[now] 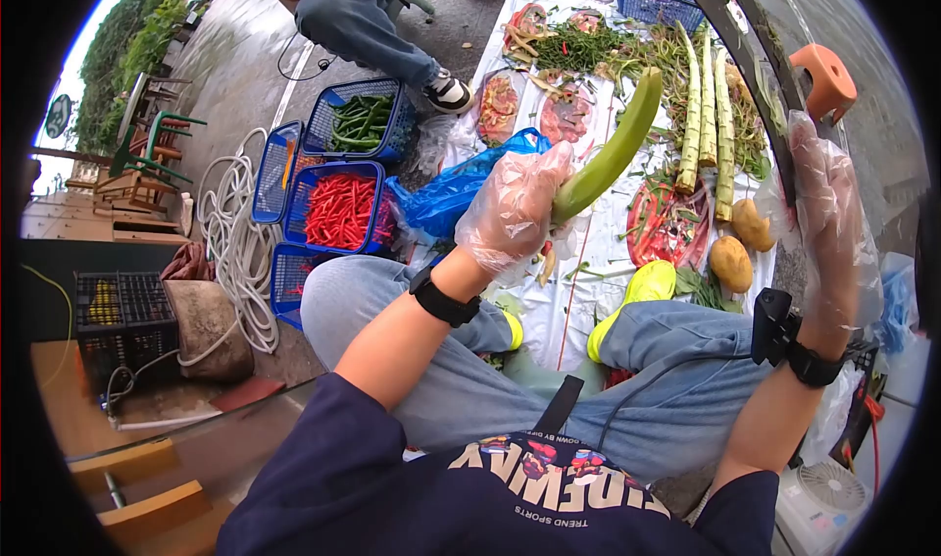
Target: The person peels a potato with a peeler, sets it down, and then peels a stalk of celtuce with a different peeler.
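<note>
My left hand (520, 198), in a clear plastic glove, is closed round the lower end of a long, curved green vegetable (618, 144) that points up and to the right. At the right, my right hand (828, 203), also gloved, holds a long dark strip (750, 66) between thumb and fingers; what the strip is cannot be made out. The hands are well apart. Between them, on the white sheet (549, 301), lie pale green stalks (723, 134) and two brown potatoes (729, 264). Just left of my left hand is a blue plastic bag (441, 198).
Blue baskets hold green peppers (361, 123) and red chillies (339, 210). Coiled white hose (235, 232) and a black crate (123, 316) are farther left. Another person's leg (363, 31) is at the top; an orange stool (823, 77) stands upper right. Leafy greens (578, 46) lie ahead.
</note>
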Motion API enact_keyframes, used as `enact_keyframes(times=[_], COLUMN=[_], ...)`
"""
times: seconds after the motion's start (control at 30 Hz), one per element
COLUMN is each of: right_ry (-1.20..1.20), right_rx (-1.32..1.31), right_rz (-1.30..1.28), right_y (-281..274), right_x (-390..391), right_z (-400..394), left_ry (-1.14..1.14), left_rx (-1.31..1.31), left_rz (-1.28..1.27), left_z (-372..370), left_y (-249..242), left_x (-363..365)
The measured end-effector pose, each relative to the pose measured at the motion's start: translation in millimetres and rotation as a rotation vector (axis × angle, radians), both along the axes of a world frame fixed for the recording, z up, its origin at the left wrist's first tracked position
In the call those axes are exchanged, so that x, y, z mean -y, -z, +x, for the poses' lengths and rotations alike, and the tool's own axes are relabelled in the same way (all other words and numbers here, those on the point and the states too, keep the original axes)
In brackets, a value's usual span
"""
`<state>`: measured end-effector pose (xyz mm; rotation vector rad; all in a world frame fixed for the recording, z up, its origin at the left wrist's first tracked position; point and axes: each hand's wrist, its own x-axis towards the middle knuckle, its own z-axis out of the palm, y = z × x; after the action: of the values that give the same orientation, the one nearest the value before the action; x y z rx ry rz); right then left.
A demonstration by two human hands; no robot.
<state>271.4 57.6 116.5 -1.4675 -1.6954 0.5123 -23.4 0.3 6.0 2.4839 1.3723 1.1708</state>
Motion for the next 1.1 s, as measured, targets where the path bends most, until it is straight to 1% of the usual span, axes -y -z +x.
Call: enact_keyframes(times=[0.03, 0.1, 0.13, 0.17, 0.23, 0.27, 0.37, 0.4, 0.47, 0.5, 0.57, 0.6, 0.67, 0.73, 0.8, 0.87, 0.9, 0.97, 1.03, 1.1], right_ry=[-0.073, -0.148, -0.065, -0.067, -0.066, -0.194, -0.249, -0.316, -0.385, -0.429, -0.473, -0.487, -0.500, -0.537, -0.529, -0.519, -0.500, -0.476, -0.486, -0.491], right_rx=[0.107, 0.223, 0.251, 0.284, 0.351, 0.474, 0.545, 0.643, 0.738, 0.822, 0.906, 0.935, 0.965, 0.873, 0.888, 0.904, 0.897, 0.888, 0.973, 0.987], right_rz=[-0.065, -0.127, -0.247, -0.207, -0.126, -0.095, -0.106, 0.060, 0.230, 0.257, 0.283, 0.296, 0.308, 0.264, 0.284, 0.302, 0.210, 0.116, 0.324, 0.321], right_y=[-4, -13, -22, -18, -12, -15, -11, -8, -6, -5, -4, -5, -5, -5, -4, 0, 4, 6, 4, 5], right_x=[2, 4, 7, 9, 12, 14, 18, 20, 18, 16, 15, 17, 19, 19, 18, 16, 14, 14, 17, 16], right_z=[8, 10, 0, 4, 8, 9, 2, 4, 10, 15, 17, 17, 17, 18, 18, 20, 24, 27, 26, 28], left_ry=[-0.002, 0.003, -0.025, -0.026, -0.055, -0.066, -0.087, -0.118, -0.120, -0.122, -0.127, -0.131, -0.131, -0.131, -0.142, -0.116, -0.092, -0.103, -0.115, -0.095], left_rx=[0.002, -0.057, -0.108, -0.100, -0.220, -0.112, -0.022, 0.001, 0.014, 0.025, 0.039, 0.052, 0.055, 0.056, -0.124, -0.081, -0.039, -0.055, -0.071, -0.005], left_rz=[0.001, 0.039, 0.140, 0.142, 0.238, 0.064, 0.004, -0.036, 0.001, 0.040, 0.000, -0.041, -0.021, -0.002, -0.083, -0.077, -0.071, -0.023, 0.025, -0.009], left_z=[1, 5, 6, 6, 4, 5, 7, 7, 6, 6, 6, 7, 8, 8, 6, 6, 7, 9, 8, 5], left_y=[-3, -5, -1, 0, 1, 0, -5, -7, -4, -3, -5, -5, 0, 0, -6, -8, -9, -6, 0, 5], left_x=[1, 1, -1, -2, 0, 1, 1, 2, 0, 0, 1, 1, 1, 2, 5, 5, 5, 3, 2, 1])
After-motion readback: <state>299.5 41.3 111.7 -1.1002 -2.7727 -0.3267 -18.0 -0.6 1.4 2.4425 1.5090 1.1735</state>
